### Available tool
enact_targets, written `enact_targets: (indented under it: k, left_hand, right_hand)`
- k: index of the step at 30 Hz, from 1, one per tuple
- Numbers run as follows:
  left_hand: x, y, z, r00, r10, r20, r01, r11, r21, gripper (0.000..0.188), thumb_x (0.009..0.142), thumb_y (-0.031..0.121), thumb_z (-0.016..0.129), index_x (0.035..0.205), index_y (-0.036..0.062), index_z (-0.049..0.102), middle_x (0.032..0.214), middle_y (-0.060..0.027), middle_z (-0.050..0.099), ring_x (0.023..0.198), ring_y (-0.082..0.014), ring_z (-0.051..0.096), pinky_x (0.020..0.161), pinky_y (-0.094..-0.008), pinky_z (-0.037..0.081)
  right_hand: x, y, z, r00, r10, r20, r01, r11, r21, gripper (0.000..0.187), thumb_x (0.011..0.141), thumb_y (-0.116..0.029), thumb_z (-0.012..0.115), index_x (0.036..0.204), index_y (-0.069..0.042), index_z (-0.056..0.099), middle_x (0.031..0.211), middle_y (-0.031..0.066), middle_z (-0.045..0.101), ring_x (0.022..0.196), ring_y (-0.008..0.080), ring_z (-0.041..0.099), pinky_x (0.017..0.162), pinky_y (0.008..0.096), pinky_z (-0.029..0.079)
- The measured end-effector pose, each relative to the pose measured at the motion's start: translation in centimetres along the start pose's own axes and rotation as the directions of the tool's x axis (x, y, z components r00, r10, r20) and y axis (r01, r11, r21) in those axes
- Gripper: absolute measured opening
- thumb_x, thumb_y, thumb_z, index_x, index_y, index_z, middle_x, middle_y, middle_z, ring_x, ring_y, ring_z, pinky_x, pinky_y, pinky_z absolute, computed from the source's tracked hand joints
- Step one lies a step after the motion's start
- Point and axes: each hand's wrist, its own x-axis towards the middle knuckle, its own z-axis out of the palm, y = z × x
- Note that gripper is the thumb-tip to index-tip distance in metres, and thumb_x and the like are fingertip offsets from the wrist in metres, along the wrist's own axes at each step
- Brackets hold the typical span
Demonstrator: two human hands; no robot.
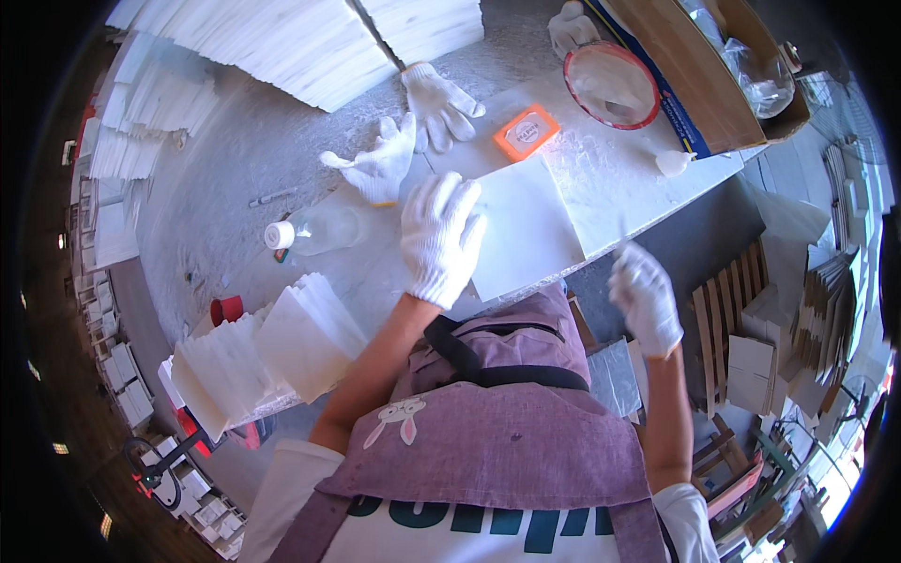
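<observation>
A thin pale square tile (526, 225) lies flat on the dusty worktable at its front edge. My left hand (441, 235), in a white knit glove, rests on the tile's left side with its fingers stretched out. Out past the table's front edge, my right hand (646, 296) is gloved too and closed round a thin, narrow tool (621, 227) whose tip points up; its kind is too blurred to tell. An orange block (526, 132) with a pale label lies just beyond the tile. Two loose white gloves (439, 105) lie beyond my left hand.
A clear bottle with a white cap (279, 235) lies left of my left hand. Tile stacks stand at near left (272, 342) and at the back (282, 47). Far right are a red-rimmed round container (612, 86), a small white piece (674, 162) and a cardboard box (694, 80).
</observation>
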Motion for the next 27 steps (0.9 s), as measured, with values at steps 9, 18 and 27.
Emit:
enact_targets:
  k: [9,18,27]
  left_hand:
    - [2.6,0.1,-0.4,0.958,-0.071,0.278,0.058,0.997,0.055,0.03,0.082,0.02,0.065,0.111,0.0108,0.063,0.11,-0.0099,0.063,0.104,-0.0327,0.057,0.092,-0.0434,0.043]
    - [2.1,-0.8,-0.5,0.983,0.023,0.183,-0.03,0.999,0.031,0.023,0.085,0.012,0.062,0.108,0.0092,0.066,0.103,-0.0106,0.067,0.096,-0.031,0.061,0.086,-0.0403,0.047]
    - [1.5,-2.9,-0.6,0.977,-0.102,0.187,0.148,0.957,-0.248,0.021,0.087,0.018,0.059,0.105,0.011,0.067,0.094,-0.0119,0.069,0.088,-0.0334,0.063,0.078,-0.0432,0.049]
  right_hand:
    - [-3.3,7.0,7.2,0.994,-0.008,0.111,0.043,0.949,-0.312,0.027,0.092,-0.003,0.057,0.119,0.0,0.058,0.1,0.0007,0.064,0.088,0.0067,0.057,0.079,0.0216,0.047]
    - [-3.3,6.5,6.7,0.98,0.061,0.189,-0.137,0.897,0.419,0.021,0.091,-0.017,0.065,0.107,-0.004,0.06,0.112,0.008,0.061,0.105,0.0203,0.059,0.091,0.0334,0.049]
    - [-3.3,7.8,6.7,0.992,0.037,0.119,-0.087,0.893,0.442,0.018,0.092,-0.018,0.065,0.103,-0.006,0.061,0.112,0.0078,0.061,0.105,0.0199,0.059,0.095,0.0379,0.047]
